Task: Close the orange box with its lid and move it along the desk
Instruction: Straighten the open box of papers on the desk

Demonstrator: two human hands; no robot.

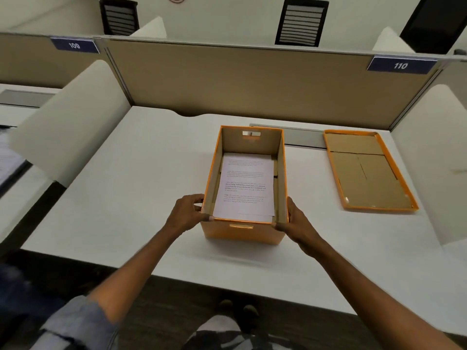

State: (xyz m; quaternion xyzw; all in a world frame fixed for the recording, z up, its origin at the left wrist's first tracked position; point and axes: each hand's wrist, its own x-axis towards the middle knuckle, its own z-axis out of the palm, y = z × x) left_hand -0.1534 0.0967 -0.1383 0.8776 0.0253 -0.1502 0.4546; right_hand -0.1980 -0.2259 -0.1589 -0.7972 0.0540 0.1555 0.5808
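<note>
The orange box [241, 232] stands uncovered in the middle of the white desk [126, 193], with printed white sheets [246, 188] lying inside. My left hand [188, 210] grips its near left corner, thumb over the rim. My right hand [295, 221] grips the near right corner the same way. The orange lid [366, 170] lies upside down on the desk to the right of the box, its brown cardboard inside facing up, apart from both hands.
A tan partition [240, 79] closes the back of the desk, with labels 109 and 110. White curved side dividers [70, 122] stand at left and right [434, 157]. A grey cable slot [303, 137] runs behind the box. The desk's front edge is near my body.
</note>
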